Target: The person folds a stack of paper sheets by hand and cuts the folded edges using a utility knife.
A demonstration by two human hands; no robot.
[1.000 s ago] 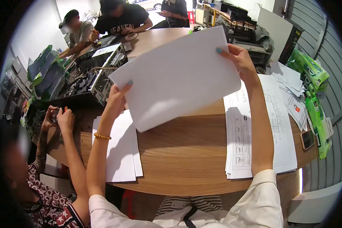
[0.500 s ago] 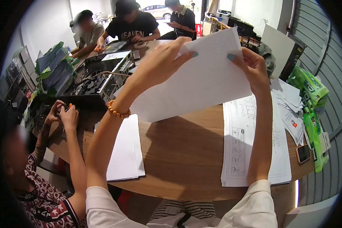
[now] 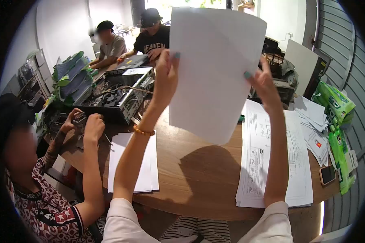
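A white sheet of paper is held upright in front of me, its lower end hanging above the wooden table. My left hand pinches its left edge. At the right edge, my right hand grips the sheet between thumb and fingers. Below my left forearm lies a stack of blank white paper. Under my right forearm rests a stack of printed drawings.
An open computer case stands at the back left. A co-worker sits at the left, holding a small part. Other people sit behind. A phone, loose papers and green packets lie at the right.
The sheet has turned from slanted to upright and stands higher. My left hand has moved down to its left edge. The view has shifted slightly.
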